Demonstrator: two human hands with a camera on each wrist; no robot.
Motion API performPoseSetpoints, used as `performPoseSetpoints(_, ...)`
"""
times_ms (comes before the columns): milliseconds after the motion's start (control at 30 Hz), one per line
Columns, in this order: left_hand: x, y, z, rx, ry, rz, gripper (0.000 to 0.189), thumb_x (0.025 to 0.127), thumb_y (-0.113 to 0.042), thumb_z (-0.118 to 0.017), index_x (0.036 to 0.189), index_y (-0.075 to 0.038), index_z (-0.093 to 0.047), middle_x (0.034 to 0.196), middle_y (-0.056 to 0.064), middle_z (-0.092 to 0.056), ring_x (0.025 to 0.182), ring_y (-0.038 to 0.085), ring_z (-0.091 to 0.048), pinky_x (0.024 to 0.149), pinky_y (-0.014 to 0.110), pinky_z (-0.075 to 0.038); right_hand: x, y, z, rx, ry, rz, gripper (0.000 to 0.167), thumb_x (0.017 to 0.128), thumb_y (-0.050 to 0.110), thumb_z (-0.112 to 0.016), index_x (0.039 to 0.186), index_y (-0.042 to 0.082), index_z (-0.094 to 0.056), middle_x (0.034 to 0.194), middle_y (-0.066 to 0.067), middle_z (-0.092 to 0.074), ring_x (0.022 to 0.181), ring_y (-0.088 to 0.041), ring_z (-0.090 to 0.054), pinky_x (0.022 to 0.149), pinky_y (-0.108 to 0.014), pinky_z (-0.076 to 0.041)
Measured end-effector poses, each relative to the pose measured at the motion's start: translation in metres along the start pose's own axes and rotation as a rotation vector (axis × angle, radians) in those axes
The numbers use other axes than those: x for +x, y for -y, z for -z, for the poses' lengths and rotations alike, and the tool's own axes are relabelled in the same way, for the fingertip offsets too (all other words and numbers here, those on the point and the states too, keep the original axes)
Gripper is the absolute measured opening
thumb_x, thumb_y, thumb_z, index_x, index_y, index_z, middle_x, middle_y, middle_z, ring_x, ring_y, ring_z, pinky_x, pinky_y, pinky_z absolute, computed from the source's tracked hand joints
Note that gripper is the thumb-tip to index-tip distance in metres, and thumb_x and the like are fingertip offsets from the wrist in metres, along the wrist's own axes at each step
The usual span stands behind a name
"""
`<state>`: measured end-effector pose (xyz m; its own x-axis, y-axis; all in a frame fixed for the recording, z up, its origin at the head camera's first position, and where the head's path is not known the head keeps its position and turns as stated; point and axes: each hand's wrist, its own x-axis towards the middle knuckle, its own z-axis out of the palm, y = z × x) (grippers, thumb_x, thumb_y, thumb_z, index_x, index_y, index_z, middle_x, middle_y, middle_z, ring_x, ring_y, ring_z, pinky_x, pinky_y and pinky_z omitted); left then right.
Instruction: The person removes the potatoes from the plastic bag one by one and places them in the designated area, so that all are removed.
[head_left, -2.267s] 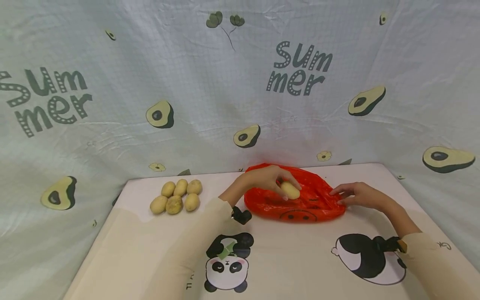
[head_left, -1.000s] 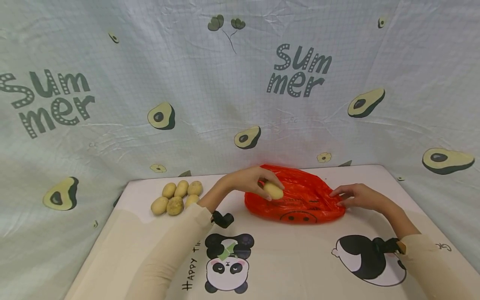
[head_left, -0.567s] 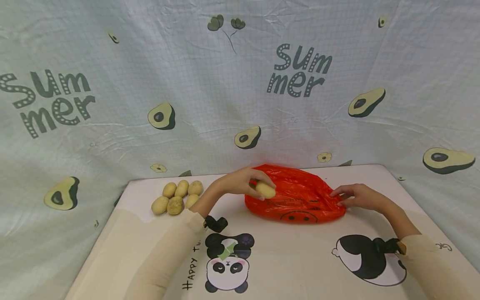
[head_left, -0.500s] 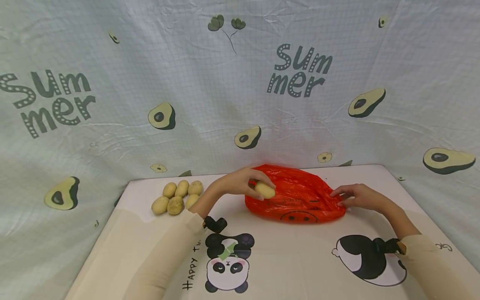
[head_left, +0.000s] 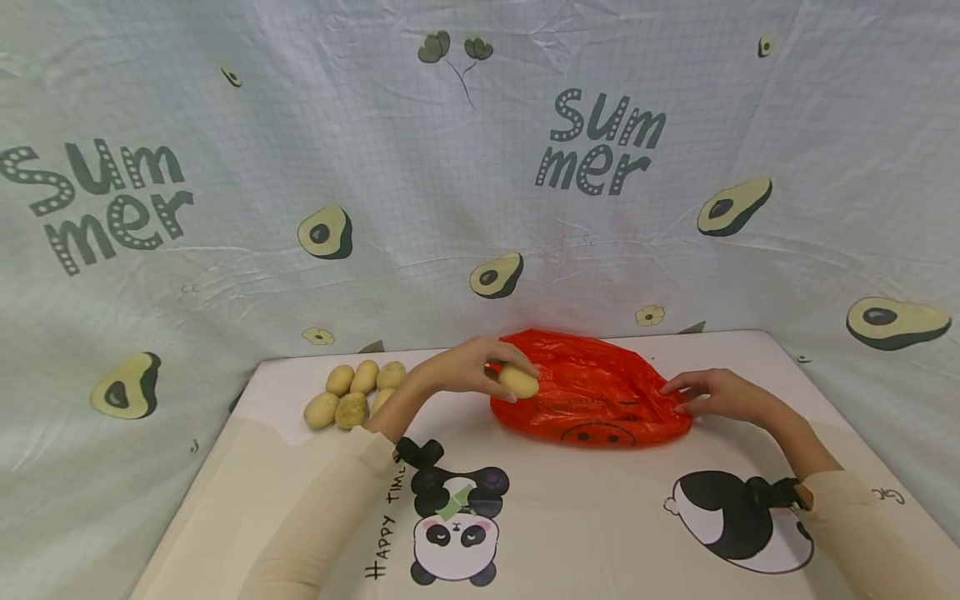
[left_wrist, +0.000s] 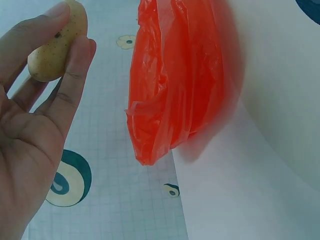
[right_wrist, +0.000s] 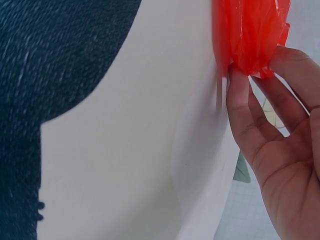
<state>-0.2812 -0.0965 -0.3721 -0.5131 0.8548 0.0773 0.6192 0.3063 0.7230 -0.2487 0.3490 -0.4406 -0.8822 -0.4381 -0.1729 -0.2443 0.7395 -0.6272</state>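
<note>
My left hand (head_left: 467, 365) holds a pale yellow potato (head_left: 519, 381) between fingertips and thumb, overlapping the left end of a red plastic bag (head_left: 600, 392) in the head view. From the left wrist, the potato (left_wrist: 59, 47) shows small dark specks, and the bag (left_wrist: 175, 75) is apart from it. At the bag's right end, my right hand (head_left: 722, 395) pinches the gathered plastic. The right wrist view shows thumb and fingers of that hand (right_wrist: 285, 155) at the crumpled tip of the bag (right_wrist: 255, 35).
Several potatoes (head_left: 352, 408) lie grouped on the table's left side, the rightmost partly behind the left forearm. The pale table (head_left: 585, 517) has a printed panda (head_left: 454, 542) and another black-and-white print. A patterned cloth (head_left: 420, 167) hangs just behind the table's back edge.
My left hand has carried the potato leftward, from over the middle of the bag to its left end. The right hand keeps its place at the bag's right end.
</note>
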Motion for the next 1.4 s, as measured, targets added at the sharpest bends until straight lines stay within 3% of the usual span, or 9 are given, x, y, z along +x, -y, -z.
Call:
performPoseSetpoints(100,-0.004,0.002,0.001,-0.011,-0.004,0.002,0.04,0.084,-0.01,-0.083,0.123,-0.012,-0.074,0.123,-0.002,-0.069,0.109,0.015,-0.059,0.096,0.041,-0.054,-0.001,0.0,0.0,0.046,0.002,-0.016,0.034,0.092,0.013,-0.073,0.126,0.009,-0.07,0.129,-0.021,-0.066,0.115,-0.04,-0.064,0.09,-0.047,-0.058)
performPoseSetpoints(233,-0.009,0.006,0.002,-0.022,-0.01,0.009,0.039,0.085,-0.009,-0.083,0.123,-0.014,-0.074,0.122,-0.001,-0.069,0.107,0.016,-0.059,0.094,0.034,-0.055,-0.002,-0.002,-0.001,0.096,0.0,-0.037,0.037,0.093,0.014,-0.072,0.129,0.009,-0.069,0.132,-0.021,-0.064,0.117,-0.04,-0.062,0.09,-0.045,-0.058)
performPoseSetpoints(400,-0.018,0.008,0.003,-0.065,-0.016,0.045,0.04,0.085,-0.008,-0.083,0.123,-0.012,-0.073,0.122,0.001,-0.067,0.107,0.017,-0.06,0.094,0.029,-0.055,-0.002,-0.003,-0.001,0.09,-0.006,-0.044,0.036,0.093,0.016,-0.072,0.129,0.011,-0.069,0.133,-0.02,-0.063,0.119,-0.04,-0.061,0.09,-0.044,-0.058)
performPoseSetpoints(700,-0.03,0.017,0.006,-0.072,-0.029,0.074,0.04,0.085,-0.004,-0.081,0.124,-0.011,-0.073,0.121,0.002,-0.068,0.106,0.018,-0.061,0.094,0.03,-0.055,-0.004,-0.003,-0.001,0.105,-0.013,-0.052,0.038,0.093,0.017,-0.072,0.13,0.012,-0.068,0.135,-0.021,-0.062,0.117,-0.037,-0.061,0.087,-0.037,-0.059)
performPoseSetpoints(1167,-0.056,0.028,0.011,-0.07,-0.076,0.124,0.041,0.086,-0.01,-0.082,0.126,-0.011,-0.072,0.123,0.003,-0.069,0.1,0.02,-0.062,0.091,0.03,-0.057,-0.004,-0.005,0.001,0.094,-0.028,-0.04,0.038,0.093,0.017,-0.071,0.13,0.013,-0.068,0.134,-0.02,-0.062,0.117,-0.037,-0.061,0.087,-0.037,-0.059)
performPoseSetpoints(1400,-0.074,0.028,0.012,-0.072,-0.11,0.165,0.042,0.086,-0.011,-0.082,0.127,-0.009,-0.071,0.125,0.003,-0.068,0.106,0.021,-0.062,0.093,0.029,-0.056,-0.004,-0.009,0.001,0.094,-0.037,-0.032,0.038,0.093,0.016,-0.071,0.131,0.013,-0.068,0.135,-0.02,-0.062,0.118,-0.038,-0.06,0.087,-0.039,-0.059)
